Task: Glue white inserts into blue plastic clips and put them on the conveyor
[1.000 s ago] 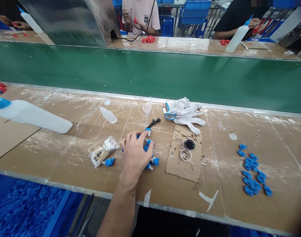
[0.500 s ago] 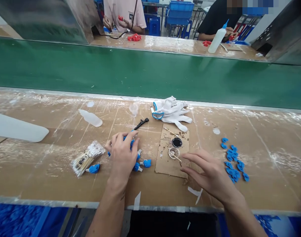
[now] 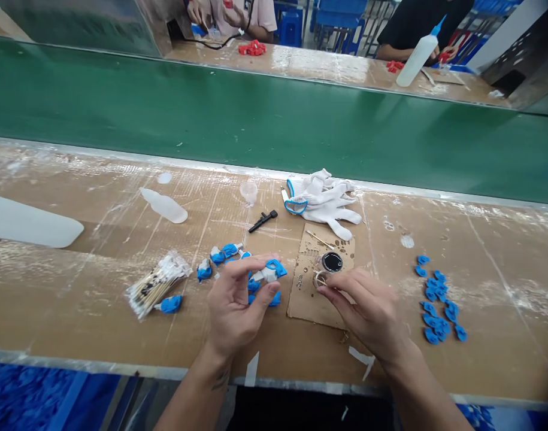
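My left hand [image 3: 240,299] grips a small blue-and-white plastic part [image 3: 272,271] between thumb and fingers, lifted above the table. Under and behind it lie several similar blue-and-white parts [image 3: 204,270]. On a stained cardboard piece [image 3: 303,305], my right hand [image 3: 363,305] is closed in a pinch on a cotton swab [image 3: 324,282], mostly hidden by the fingers, at a small clear cup [image 3: 317,279]. Just behind that cup stands a pot of black liquid [image 3: 332,261]. Another cotton swab [image 3: 320,240] rests on the cardboard's far part.
White gloves [image 3: 325,200] and a black tool [image 3: 263,221] lie farther back. Blue pieces [image 3: 436,291] are clustered at right; a bag of cotton swabs [image 3: 159,284] is at left. Beyond the green strip [image 3: 256,117], two people handle red parts near a bottle [image 3: 416,61].
My left hand has lifted a blue-and-white part from the pile and turned palm inward. My right hand has moved left and closed on the swab in the cup. The view has tilted down.
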A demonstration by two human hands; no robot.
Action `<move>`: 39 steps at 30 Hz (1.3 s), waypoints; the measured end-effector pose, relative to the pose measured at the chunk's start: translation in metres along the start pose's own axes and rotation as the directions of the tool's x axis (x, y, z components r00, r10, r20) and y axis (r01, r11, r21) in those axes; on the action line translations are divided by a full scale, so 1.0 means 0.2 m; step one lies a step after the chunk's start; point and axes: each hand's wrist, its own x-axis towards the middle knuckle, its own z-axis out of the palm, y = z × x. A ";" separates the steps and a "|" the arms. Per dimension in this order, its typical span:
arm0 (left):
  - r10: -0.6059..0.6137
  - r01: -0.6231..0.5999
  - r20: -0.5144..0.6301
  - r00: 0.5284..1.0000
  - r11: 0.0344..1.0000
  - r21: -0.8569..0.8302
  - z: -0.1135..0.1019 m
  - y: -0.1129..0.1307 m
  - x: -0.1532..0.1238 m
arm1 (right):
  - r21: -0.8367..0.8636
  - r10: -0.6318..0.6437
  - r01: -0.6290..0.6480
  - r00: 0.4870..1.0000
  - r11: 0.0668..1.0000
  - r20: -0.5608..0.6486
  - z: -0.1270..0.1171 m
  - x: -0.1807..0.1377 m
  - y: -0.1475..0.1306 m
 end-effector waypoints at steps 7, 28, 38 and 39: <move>-0.057 0.069 0.079 0.995 0.985 -0.161 0.03 0.05 0.02 | -0.039 -0.021 0.021 1.000 0.999 -0.018 0.04 -0.02 0.00; 0.062 -0.123 0.234 0.970 0.959 0.255 0.12 0.02 -0.06 | 0.419 0.347 -0.173 0.856 0.891 -0.384 -0.10 0.01 -0.08; 0.045 -0.108 0.230 0.972 0.958 0.267 0.13 0.04 -0.06 | 0.430 0.249 -0.086 0.908 0.899 -0.338 -0.06 0.09 -0.15; 0.048 -0.109 0.228 0.973 0.959 0.262 0.13 0.04 -0.06 | 0.427 0.239 -0.083 0.915 0.901 -0.327 -0.06 0.09 -0.14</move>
